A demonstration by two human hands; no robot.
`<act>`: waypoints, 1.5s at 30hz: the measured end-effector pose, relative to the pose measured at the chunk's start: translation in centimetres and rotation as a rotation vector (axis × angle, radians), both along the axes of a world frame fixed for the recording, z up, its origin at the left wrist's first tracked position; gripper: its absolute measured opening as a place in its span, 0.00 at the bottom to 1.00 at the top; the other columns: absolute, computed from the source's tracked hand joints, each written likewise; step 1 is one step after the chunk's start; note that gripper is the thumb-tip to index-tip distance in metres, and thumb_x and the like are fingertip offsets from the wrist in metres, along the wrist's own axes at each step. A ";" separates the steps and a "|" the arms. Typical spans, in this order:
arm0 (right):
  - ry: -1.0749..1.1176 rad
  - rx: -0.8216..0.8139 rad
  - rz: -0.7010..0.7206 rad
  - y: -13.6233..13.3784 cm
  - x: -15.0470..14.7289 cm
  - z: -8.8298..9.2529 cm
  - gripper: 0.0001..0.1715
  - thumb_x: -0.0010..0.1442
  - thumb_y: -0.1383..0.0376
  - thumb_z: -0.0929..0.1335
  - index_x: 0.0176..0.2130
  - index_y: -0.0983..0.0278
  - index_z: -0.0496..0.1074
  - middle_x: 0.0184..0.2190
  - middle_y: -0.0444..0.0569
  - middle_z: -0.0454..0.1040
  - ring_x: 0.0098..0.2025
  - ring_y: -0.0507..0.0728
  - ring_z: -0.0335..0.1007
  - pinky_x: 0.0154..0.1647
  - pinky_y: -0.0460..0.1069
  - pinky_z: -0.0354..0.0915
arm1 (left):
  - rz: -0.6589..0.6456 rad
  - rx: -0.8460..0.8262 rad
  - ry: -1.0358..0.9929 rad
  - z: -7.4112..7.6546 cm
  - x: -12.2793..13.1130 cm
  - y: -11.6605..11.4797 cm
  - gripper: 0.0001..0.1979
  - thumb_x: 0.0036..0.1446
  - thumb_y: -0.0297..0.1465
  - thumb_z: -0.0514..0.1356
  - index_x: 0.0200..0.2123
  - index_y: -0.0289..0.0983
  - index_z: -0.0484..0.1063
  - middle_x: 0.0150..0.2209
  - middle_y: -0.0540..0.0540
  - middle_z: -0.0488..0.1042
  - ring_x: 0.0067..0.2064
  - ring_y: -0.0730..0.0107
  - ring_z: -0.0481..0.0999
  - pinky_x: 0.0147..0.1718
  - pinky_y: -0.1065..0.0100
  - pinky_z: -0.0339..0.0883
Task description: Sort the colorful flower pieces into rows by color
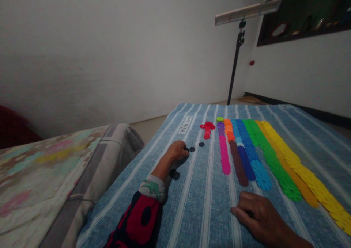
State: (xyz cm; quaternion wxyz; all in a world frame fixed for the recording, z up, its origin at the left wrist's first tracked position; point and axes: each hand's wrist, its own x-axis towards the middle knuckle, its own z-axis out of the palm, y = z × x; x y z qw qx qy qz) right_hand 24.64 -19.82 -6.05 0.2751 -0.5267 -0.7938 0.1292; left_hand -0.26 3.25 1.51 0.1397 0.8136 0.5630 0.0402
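My left hand (178,151) is reached out over a blue striped cloth (197,204), its fingers pinched on a small black disc (187,149). Two more black discs (192,149) (201,144) lie just right of it, and another black disc (175,174) lies beside my wrist. My right hand (255,213) rests on the cloth near the front, fingers curled loosely, nothing visible in them. Ahead of it lie rows of overlapping plastic discs: pink (225,158), brown (238,164), dark blue (246,156), light blue (260,173), green (271,160), orange (298,182) and yellow (309,171). A few red discs (207,127) lie further back.
A patterned and grey cushion (68,171) lies at the left edge of the cloth. A black stand (236,65) with a light bar (248,11) rises behind the cloth by the white wall. A dark framed shelf (307,14) hangs at the upper right.
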 end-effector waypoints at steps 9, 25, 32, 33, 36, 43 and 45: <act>-0.011 -0.001 -0.021 0.0 0.0 0.0 0.26 0.67 0.60 0.62 0.18 0.62 0.62 0.19 0.43 0.65 0.23 0.50 0.64 0.26 0.48 0.52 | 0.070 0.054 -0.061 -0.7 -0.2 -0.4 0.08 0.45 0.27 0.64 0.32 0.34 0.80 0.29 0.43 0.77 0.36 0.57 0.77 0.37 0.60 0.71; -0.044 -0.003 -0.019 0.0 0.0 0.2 0.25 0.67 0.62 0.62 0.19 0.63 0.62 0.20 0.43 0.65 0.23 0.49 0.65 0.26 0.47 0.53 | -0.025 0.192 -0.063 -1.9 1.3 -0.5 0.13 0.51 0.30 0.60 0.40 0.34 0.77 0.41 0.40 0.77 0.43 0.60 0.76 0.41 0.67 0.66; -0.066 0.021 0.005 0.1 0.0 0.3 0.25 0.67 0.62 0.62 0.19 0.64 0.63 0.19 0.43 0.65 0.23 0.49 0.65 0.26 0.46 0.52 | -0.038 0.111 0.006 -1.5 1.8 -0.3 0.14 0.51 0.34 0.61 0.39 0.35 0.79 0.42 0.40 0.78 0.43 0.58 0.76 0.38 0.68 0.65; -0.068 0.024 0.009 0.1 0.0 0.2 0.25 0.67 0.62 0.62 0.19 0.64 0.63 0.19 0.43 0.65 0.23 0.49 0.65 0.26 0.46 0.52 | -0.035 0.102 -0.001 -1.4 1.9 -0.2 0.14 0.51 0.34 0.61 0.40 0.36 0.79 0.41 0.41 0.78 0.43 0.59 0.77 0.37 0.68 0.65; -0.062 0.037 0.007 0.1 0.0 0.1 0.25 0.67 0.62 0.62 0.19 0.64 0.63 0.19 0.43 0.65 0.23 0.49 0.65 0.26 0.46 0.52 | -0.023 0.068 -0.005 -1.2 2.1 -0.3 0.14 0.50 0.33 0.61 0.39 0.36 0.80 0.38 0.42 0.79 0.40 0.60 0.77 0.35 0.68 0.65; -0.021 -0.006 0.004 0.2 0.0 0.2 0.25 0.67 0.62 0.63 0.19 0.64 0.61 0.20 0.43 0.65 0.23 0.49 0.66 0.26 0.46 0.53 | -0.025 0.111 0.005 -1.1 2.1 -0.9 0.14 0.51 0.33 0.60 0.38 0.34 0.80 0.36 0.41 0.79 0.39 0.59 0.77 0.35 0.67 0.65; -0.019 -0.035 -0.002 0.2 0.0 0.2 0.25 0.67 0.62 0.63 0.19 0.64 0.61 0.20 0.43 0.66 0.23 0.49 0.66 0.26 0.46 0.52 | -0.035 0.127 -0.012 -1.3 2.1 -0.7 0.14 0.51 0.33 0.60 0.39 0.34 0.80 0.37 0.41 0.79 0.40 0.60 0.77 0.37 0.67 0.66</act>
